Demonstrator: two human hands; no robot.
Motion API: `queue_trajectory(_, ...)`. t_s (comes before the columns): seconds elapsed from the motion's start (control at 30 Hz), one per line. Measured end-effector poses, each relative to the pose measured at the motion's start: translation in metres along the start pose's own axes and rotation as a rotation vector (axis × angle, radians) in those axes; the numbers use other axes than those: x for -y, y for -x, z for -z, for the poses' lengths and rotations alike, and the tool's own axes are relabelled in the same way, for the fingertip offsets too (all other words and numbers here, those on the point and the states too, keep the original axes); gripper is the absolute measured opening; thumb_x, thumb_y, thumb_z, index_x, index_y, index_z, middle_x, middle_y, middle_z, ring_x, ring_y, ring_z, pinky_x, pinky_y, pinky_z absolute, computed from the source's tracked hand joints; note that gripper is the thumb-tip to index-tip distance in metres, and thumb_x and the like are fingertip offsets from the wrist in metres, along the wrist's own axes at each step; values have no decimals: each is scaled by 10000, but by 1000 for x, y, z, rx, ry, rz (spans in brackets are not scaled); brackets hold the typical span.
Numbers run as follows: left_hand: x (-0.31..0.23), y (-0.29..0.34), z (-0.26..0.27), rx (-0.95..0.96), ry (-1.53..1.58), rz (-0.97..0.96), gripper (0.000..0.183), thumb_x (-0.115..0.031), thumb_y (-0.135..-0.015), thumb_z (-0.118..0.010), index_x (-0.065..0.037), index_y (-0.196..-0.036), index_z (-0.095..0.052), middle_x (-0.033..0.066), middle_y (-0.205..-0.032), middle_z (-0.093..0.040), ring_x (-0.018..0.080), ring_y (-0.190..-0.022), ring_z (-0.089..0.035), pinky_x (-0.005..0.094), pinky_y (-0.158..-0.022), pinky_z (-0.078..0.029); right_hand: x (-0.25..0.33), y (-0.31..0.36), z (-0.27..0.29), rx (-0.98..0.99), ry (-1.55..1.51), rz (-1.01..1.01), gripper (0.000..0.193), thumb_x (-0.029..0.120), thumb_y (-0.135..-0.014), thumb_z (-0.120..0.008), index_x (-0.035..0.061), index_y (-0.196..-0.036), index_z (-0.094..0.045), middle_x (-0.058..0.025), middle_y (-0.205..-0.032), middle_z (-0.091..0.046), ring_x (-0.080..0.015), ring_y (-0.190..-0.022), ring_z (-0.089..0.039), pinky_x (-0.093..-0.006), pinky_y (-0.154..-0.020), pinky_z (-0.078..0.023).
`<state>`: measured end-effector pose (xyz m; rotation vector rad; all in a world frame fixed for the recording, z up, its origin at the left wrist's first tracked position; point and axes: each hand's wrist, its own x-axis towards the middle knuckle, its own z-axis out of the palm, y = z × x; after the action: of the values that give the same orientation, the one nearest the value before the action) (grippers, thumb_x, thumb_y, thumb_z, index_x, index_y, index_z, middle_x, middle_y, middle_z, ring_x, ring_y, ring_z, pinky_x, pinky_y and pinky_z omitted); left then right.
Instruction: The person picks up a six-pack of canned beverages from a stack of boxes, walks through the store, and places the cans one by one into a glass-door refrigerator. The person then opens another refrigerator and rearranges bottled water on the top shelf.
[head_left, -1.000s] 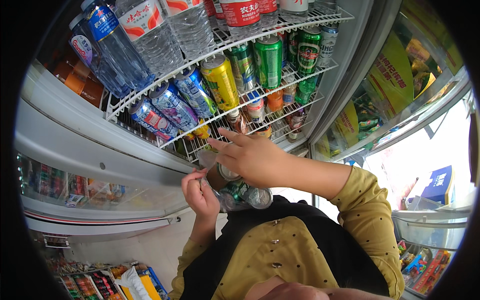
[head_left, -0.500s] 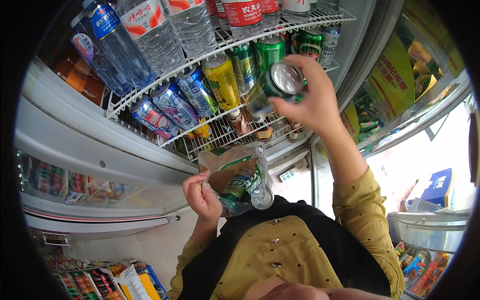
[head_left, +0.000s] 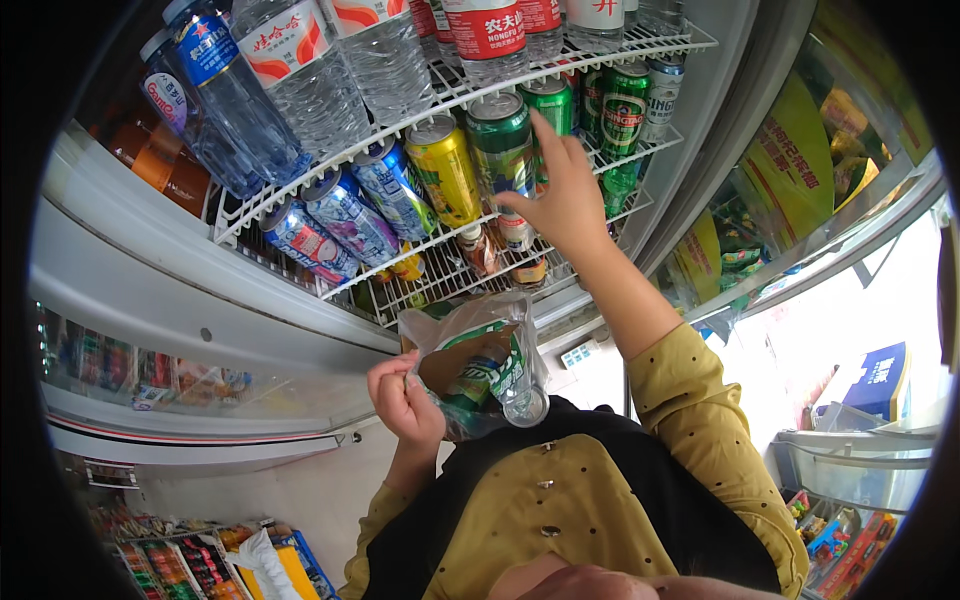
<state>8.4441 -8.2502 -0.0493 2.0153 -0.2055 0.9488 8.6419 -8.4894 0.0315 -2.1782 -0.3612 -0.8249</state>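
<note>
My right hand [head_left: 565,195] is raised at the wire shelf in the refrigerator, thumb and fingers spread, holding nothing. Just left of its fingertips stands a dark green can [head_left: 499,135] at the front of the shelf; whether a finger still touches it I cannot tell. To its left stands a yellow can [head_left: 443,170], to its right another green can [head_left: 549,100]. Low in front of my body, my left hand [head_left: 405,402] is closed on the edge of a torn clear plastic wrap [head_left: 425,330]. Inside the wrap are green cans [head_left: 470,385] and brown cardboard; one can's silver end [head_left: 525,407] shows.
Blue cans [head_left: 350,215] lean farther left in the same row. Above, large water bottles [head_left: 300,75] fill the upper wire shelf [head_left: 590,62]. Small bottles [head_left: 478,250] stand below. Glass doors [head_left: 790,170] flank the opening, and a blue box [head_left: 873,380] sits at right.
The green can that my right hand held now stands in the shelf row, and the hand's fingers have opened. My right arm has moved left. My left hand stays on the wrap.
</note>
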Motion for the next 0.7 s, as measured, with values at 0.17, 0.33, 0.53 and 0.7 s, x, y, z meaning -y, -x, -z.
queue_trajectory(0.17, -1, 0, 1, 5, -20, -9, 85, 45, -900, -470, 74, -886, -549, 182, -1033, -578, 316, -948, -657, 401, -882, -551, -9, 16, -17, 72, -180, -150, 935, 225, -698, -936, 86, -1475, -435, -53, -793, -567, -172, -616, -582, -316, -569, -488)
queue_trajectory(0.33, -6, -1, -2, 21, -45, -4, 83, 42, -904, -471, 70, -879, -544, 182, -1034, -577, 315, -948, -655, 402, -890, -552, -13, 12, -30, 14, -171, -108, 897, 234, -703, -933, 54, -1434, -445, -32, -719, -551, -174, -621, -584, -317, -563, -486)
queue_trajectory(0.53, -8, 0, -6, 44, -36, -14, 98, 34, -912, -471, 77, -902, -558, 179, -1034, -571, 318, -953, -654, 406, -897, -554, -23, 10, -45, 12, -155, -124, 880, 178, -699, -918, 48, -1435, -455, -51, -735, -575, -200, -639, -606, -339, -583, -502)
queue_trajectory(0.7, -13, 1, -8, 59, -45, -10, 112, 36, -910, -466, 83, -916, -567, 181, -1037, -576, 317, -955, -653, 399, -892, -550, -26, 10, -57, -56, -123, -42, 918, 120, -715, -893, 67, -1497, -417, -67, -775, -602, -243, -677, -624, -368, -610, -512)
